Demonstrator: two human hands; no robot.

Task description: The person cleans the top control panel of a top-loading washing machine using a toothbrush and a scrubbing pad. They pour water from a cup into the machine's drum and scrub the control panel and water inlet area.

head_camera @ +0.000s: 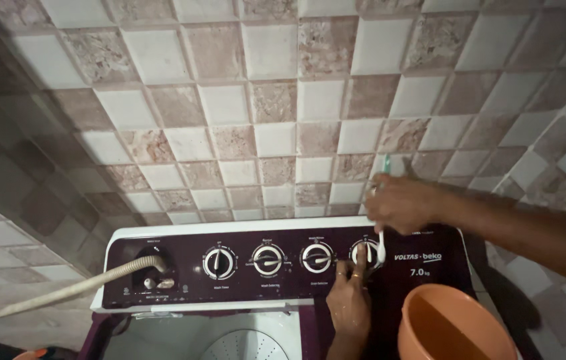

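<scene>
Knob: my far-right knob (366,254) sits on the dark panel (183,248) of the washing machine (163,319).
Hose: a pale hose (63,290) goes into the panel's left side.
Left hand: my left hand (348,303) has a fingertip on that knob.
Right hand: my right hand (400,203) is shut around a toothbrush (382,237), bristles by the knob.
Bucket: an orange bucket (456,327) sits at the right.

A home washroom — tiled walls (276,120), washing machine (283,263), orange bucket (453,323).
</scene>
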